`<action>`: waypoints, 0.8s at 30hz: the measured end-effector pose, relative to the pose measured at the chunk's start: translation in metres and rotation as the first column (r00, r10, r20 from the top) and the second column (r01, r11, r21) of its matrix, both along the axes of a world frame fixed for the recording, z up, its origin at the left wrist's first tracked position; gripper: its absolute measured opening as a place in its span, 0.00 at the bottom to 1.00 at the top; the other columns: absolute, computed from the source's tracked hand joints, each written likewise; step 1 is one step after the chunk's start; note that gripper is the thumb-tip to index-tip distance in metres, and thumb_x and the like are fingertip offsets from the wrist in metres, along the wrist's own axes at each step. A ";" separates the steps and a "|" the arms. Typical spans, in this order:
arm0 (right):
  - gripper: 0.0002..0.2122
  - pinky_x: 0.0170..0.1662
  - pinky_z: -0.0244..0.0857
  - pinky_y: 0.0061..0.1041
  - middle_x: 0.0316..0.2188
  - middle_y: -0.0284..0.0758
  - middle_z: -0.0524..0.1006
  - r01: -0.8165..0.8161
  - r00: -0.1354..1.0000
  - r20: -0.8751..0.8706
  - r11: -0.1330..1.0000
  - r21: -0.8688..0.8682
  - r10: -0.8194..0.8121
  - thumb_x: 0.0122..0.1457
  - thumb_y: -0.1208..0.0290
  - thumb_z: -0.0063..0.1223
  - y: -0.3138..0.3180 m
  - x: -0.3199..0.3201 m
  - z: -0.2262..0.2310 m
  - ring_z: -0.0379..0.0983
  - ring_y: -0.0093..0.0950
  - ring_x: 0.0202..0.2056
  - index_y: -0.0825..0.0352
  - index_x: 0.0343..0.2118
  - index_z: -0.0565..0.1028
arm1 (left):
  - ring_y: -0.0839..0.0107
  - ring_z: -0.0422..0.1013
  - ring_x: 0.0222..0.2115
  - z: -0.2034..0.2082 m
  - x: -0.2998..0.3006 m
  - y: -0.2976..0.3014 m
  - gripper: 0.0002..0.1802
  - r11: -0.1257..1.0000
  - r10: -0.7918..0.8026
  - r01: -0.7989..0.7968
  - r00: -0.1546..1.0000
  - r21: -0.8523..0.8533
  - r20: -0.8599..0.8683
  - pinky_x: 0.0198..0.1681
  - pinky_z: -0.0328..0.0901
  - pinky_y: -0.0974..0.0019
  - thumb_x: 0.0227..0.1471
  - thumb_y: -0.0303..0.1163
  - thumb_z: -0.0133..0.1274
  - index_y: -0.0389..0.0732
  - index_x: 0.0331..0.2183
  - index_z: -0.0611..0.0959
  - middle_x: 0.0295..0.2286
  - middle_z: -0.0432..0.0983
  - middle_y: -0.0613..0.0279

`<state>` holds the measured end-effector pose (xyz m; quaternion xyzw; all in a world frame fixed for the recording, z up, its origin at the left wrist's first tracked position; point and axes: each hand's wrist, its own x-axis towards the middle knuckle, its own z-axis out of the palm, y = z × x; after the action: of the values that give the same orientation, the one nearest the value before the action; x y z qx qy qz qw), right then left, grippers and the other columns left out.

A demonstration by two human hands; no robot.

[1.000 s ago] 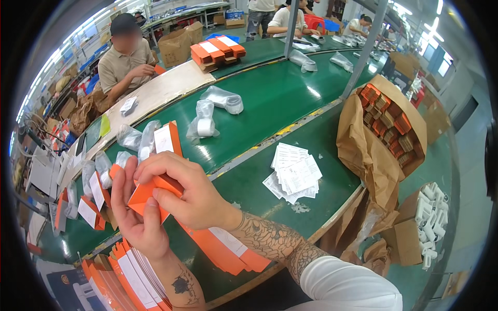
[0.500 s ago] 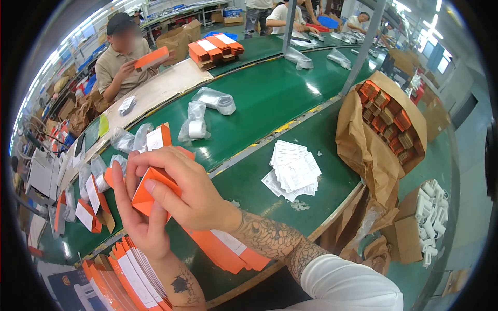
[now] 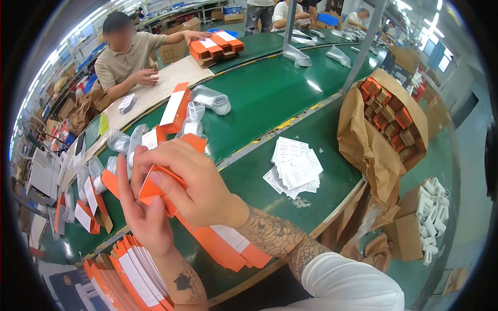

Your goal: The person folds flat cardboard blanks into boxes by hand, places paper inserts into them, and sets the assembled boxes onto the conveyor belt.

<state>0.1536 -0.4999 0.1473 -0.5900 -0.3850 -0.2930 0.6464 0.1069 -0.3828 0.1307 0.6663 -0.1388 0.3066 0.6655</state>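
In front of me, both hands are at a small orange cardboard box [image 3: 153,187]. My right hand [image 3: 194,189] wraps over it from the right, thumb lying along its near face. My left hand [image 3: 148,223] cups its left and lower side, with the index finger extended upward; part of its grip is hidden. Under my right wrist lie flat orange boxes with white panels [image 3: 228,241]. A loose stack of printed white leaflets [image 3: 296,167] rests on the green table to the right.
Bagged white parts [image 3: 211,99] and an upright orange box [image 3: 175,108] stand on the green belt [image 3: 264,90]. A paper sack [image 3: 381,124] of folded orange boxes and a carton of white parts [image 3: 431,217] are at right. Across sits a co-worker [image 3: 127,57] near stacked orange boxes [image 3: 220,46].
The co-worker's held orange box now stands on the belt beside the bagged parts, and one of their hands has reached to the stacked boxes. My hands have shifted only slightly around my box.
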 end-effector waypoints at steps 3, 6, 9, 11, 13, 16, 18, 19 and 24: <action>0.09 0.46 0.67 0.35 0.34 0.39 0.77 0.028 0.999 0.024 0.999 0.040 -0.029 0.55 0.80 0.52 -0.007 0.000 0.005 0.73 0.38 0.36 0.70 0.40 0.75 | 0.59 0.58 0.61 -0.011 0.011 0.020 0.33 0.944 -0.197 0.212 0.977 -0.251 0.085 0.62 0.55 0.58 0.61 0.34 0.46 0.34 0.63 0.57 0.58 0.62 0.44; 0.09 0.48 0.67 0.37 0.34 0.38 0.78 0.038 0.994 0.102 0.997 0.074 -0.046 0.53 0.81 0.55 -0.007 -0.003 0.008 0.74 0.37 0.37 0.69 0.38 0.76 | 0.62 0.61 0.58 -0.023 0.015 0.026 0.30 0.978 0.027 -0.100 0.929 -0.180 -0.370 0.60 0.57 0.60 0.64 0.43 0.39 0.36 0.61 0.60 0.56 0.65 0.50; 0.09 0.51 0.67 0.40 0.34 0.38 0.78 -0.014 0.986 0.164 0.999 0.039 0.007 0.51 0.80 0.56 -0.005 -0.010 0.007 0.75 0.37 0.37 0.68 0.38 0.76 | 0.68 0.68 0.48 -0.023 0.012 0.016 0.23 0.687 -0.554 0.369 0.823 -0.626 -0.123 0.52 0.63 0.64 0.64 0.46 0.41 0.38 0.51 0.72 0.47 0.71 0.58; 0.09 0.52 0.67 0.43 0.33 0.38 0.78 -0.115 0.979 0.168 0.993 0.012 0.112 0.50 0.79 0.58 -0.005 -0.013 0.012 0.76 0.38 0.36 0.68 0.36 0.77 | 0.69 0.68 0.48 -0.022 0.011 0.025 0.22 0.573 -0.635 0.429 0.771 -0.698 -0.047 0.52 0.64 0.65 0.64 0.45 0.41 0.37 0.49 0.72 0.46 0.71 0.59; 0.09 0.50 0.68 0.40 0.32 0.38 0.78 -0.164 0.978 0.130 0.986 -0.008 0.164 0.51 0.79 0.59 -0.015 -0.018 0.016 0.76 0.37 0.35 0.69 0.36 0.78 | 0.66 0.70 0.48 -0.032 0.013 0.044 0.23 0.424 -0.658 0.301 0.751 -0.854 -0.061 0.53 0.64 0.65 0.60 0.38 0.46 0.30 0.51 0.69 0.45 0.72 0.57; 0.08 0.45 0.70 0.33 0.32 0.38 0.79 -0.056 0.998 -0.005 0.997 -0.052 0.056 0.51 0.78 0.60 -0.034 -0.017 0.013 0.77 0.33 0.34 0.70 0.36 0.79 | 0.64 0.70 0.48 -0.019 0.014 0.038 0.27 0.689 -0.510 0.246 0.833 -0.681 -0.215 0.52 0.65 0.65 0.54 0.30 0.50 0.27 0.52 0.67 0.46 0.72 0.54; 0.08 0.39 0.70 0.23 0.32 0.38 0.80 0.164 0.976 -0.132 0.983 -0.083 -0.174 0.54 0.77 0.60 -0.054 -0.007 0.004 0.77 0.27 0.35 0.71 0.38 0.79 | 0.62 0.70 0.49 -0.015 0.010 0.045 0.33 0.706 -0.521 0.287 0.829 -0.648 -0.201 0.56 0.63 0.62 0.45 0.22 0.51 0.33 0.55 0.65 0.48 0.70 0.52; 0.08 0.39 0.69 0.24 0.33 0.37 0.81 0.286 0.930 -0.203 0.951 -0.120 -0.306 0.55 0.76 0.59 -0.065 -0.004 -0.002 0.78 0.26 0.35 0.70 0.38 0.79 | 0.63 0.70 0.49 -0.012 0.007 0.044 0.35 0.822 -0.389 0.212 0.887 -0.528 -0.249 0.54 0.64 0.63 0.41 0.19 0.53 0.32 0.55 0.66 0.48 0.70 0.54; 0.15 0.53 0.65 0.37 0.45 0.41 0.77 0.653 0.582 0.079 0.407 -0.639 -0.809 0.51 0.69 0.63 -0.161 -0.018 -0.083 0.71 0.39 0.49 0.68 0.42 0.78 | 0.67 0.69 0.47 -0.013 0.011 0.043 0.41 0.968 -0.171 0.108 0.943 -0.225 -0.286 0.52 0.64 0.65 0.29 0.12 0.54 0.35 0.52 0.67 0.45 0.70 0.60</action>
<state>0.1359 -0.6606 0.0645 -0.9019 -0.0745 -0.3324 0.2654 0.1175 -0.3397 0.1178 0.6212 -0.0497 0.1655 0.7643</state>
